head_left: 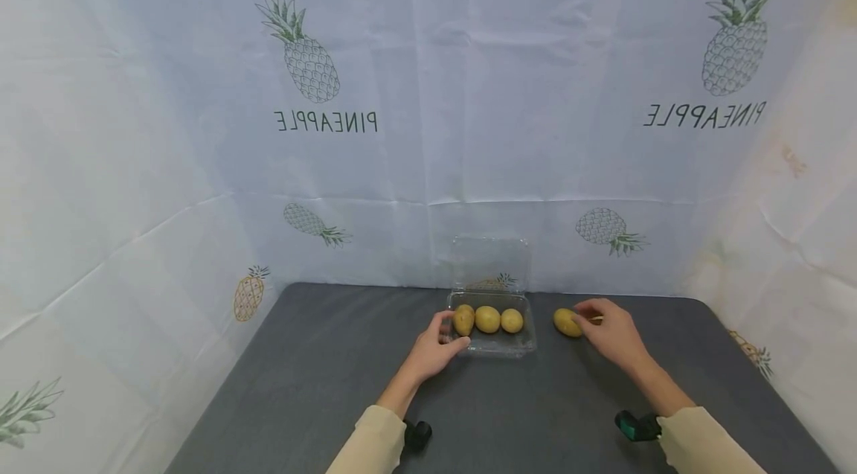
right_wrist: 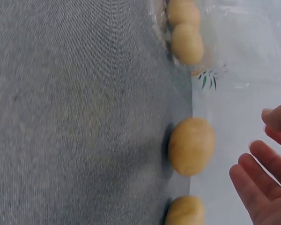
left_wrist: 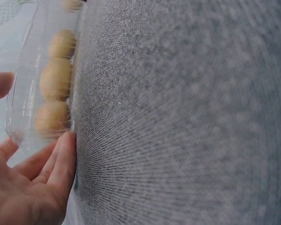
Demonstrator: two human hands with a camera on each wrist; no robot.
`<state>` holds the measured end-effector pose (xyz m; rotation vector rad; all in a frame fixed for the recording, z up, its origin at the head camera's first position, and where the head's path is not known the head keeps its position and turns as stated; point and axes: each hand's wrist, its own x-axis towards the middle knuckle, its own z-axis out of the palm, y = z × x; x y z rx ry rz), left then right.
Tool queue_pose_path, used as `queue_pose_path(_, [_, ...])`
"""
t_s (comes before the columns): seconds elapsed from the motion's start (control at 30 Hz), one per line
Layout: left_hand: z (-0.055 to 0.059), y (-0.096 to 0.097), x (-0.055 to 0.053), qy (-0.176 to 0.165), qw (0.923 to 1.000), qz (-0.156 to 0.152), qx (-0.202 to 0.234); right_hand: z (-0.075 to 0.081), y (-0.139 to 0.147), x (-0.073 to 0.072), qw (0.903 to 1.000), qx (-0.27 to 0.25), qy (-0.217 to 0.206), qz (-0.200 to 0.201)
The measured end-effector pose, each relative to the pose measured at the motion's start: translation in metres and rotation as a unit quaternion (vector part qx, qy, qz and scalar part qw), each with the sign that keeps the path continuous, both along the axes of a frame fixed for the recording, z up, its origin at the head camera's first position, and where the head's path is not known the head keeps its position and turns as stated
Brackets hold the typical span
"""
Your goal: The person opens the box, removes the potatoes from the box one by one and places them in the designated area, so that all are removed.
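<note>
Yellow-brown, a potato (head_left: 566, 322) lies on the dark tabletop (head_left: 348, 362) right of the clear plastic clamshell (head_left: 497, 347), its long axis slanting from far left to near right. The right hand (head_left: 611, 331), fingers parted, mostly hides a second potato (right_wrist: 185, 212), cut off in its wrist view. The left hand (head_left: 429, 353) spreads around the clamshell's left end; whether its thumb touches, I cannot tell. Three potatoes (head_left: 487, 320) sit inside. The raised lid (head_left: 491, 258) barely shows against the curtain (head_left: 442, 102).

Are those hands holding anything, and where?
The left hand touches the clear box at its left end, whether gripping, I can't tell; the right hand holds nothing.
</note>
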<state>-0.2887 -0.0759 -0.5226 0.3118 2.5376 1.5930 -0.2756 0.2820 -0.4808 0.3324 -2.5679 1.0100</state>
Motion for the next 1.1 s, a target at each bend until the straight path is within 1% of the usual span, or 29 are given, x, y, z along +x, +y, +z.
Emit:
queue_pose_path(0.13, [0.001,0.000,0.000,-0.002,1.0000,-0.001,0.000,0.003,-0.008,0.000,0.9998,-0.011,-0.016,-0.003])
queue_pose_path(0.37, [0.000,-0.001,0.000,-0.002,1.0000,-0.001,-0.002,0.005,-0.020,0.002,0.9989,-0.024,-0.040,0.003])
queue_pose_path(0.67, [0.001,-0.001,0.001,0.001,1.0000,-0.003,0.002,0.005,-0.036,-0.001,0.9985,-0.032,-0.038,0.023])
queue_pose_path(0.93, [0.001,-0.001,0.001,-0.005,1.0000,-0.001,0.001,0.005,-0.053,-0.004,0.9976,-0.040,-0.039,0.041])
queue_pose_path(1.1, [0.002,-0.001,0.000,-0.008,1.0000,0.000,0.002,0.005,-0.060,-0.006,0.9973,-0.037,-0.044,0.045])
